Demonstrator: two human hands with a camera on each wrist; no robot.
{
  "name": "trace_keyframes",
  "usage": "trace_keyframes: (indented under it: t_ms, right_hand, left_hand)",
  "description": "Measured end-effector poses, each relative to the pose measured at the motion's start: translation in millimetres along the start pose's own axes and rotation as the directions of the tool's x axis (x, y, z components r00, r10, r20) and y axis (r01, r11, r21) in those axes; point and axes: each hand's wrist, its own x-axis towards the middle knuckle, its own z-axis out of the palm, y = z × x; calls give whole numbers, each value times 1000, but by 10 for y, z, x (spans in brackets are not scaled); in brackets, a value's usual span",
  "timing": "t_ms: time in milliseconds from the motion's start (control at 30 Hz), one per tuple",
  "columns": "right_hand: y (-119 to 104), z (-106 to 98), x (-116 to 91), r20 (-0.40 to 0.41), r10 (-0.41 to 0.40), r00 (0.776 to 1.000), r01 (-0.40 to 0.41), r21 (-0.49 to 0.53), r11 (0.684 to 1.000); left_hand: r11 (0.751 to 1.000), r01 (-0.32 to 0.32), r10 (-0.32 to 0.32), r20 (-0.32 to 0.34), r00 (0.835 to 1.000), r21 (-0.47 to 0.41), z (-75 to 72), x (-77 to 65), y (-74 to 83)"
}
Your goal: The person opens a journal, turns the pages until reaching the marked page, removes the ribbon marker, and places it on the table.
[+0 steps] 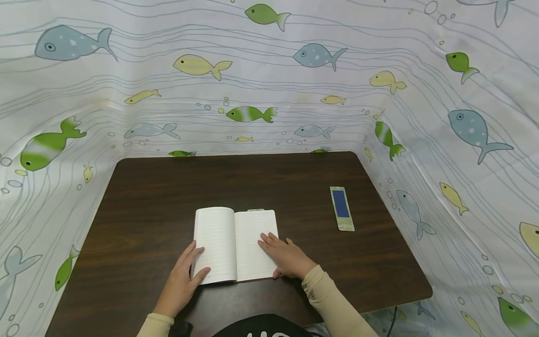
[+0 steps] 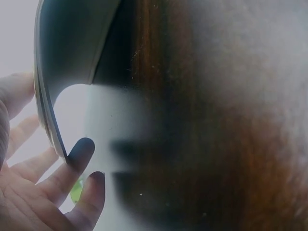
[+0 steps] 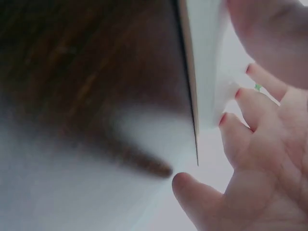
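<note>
An open notebook [image 1: 257, 243] with lined white pages lies on the dark wooden table, its left half bulging up in a curve. At its left edge, my left hand [image 1: 181, 281] holds the notebook, with thumb and fingertips over the page margin. The left wrist view shows the notebook's side [image 2: 72, 48] raised off the table, the left hand [image 2: 43, 192] around its edge. My right hand [image 1: 290, 257] rests its fingertips on the right page, its thumb by the lower right corner. In the right wrist view, the right hand's [image 3: 260, 154] fingers reach over the page edge [image 3: 192, 86].
A phone-shaped card with a blue panel [image 1: 341, 203] lies on the table [image 1: 160, 182] to the right of the notebook. Fish-patterned white cloth [image 1: 269, 84] surrounds the table at the back and sides. A black item with white marks [image 1: 265, 325] shows at the bottom edge.
</note>
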Motion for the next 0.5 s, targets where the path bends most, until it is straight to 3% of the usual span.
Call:
trace_keyframes:
  t_ms: [500]
  right_hand:
    - [20, 67, -3, -184, -20, 983, 10, -56, 998]
  left_hand:
    - [1000, -1, 1, 13, 1000, 0, 10, -3, 1]
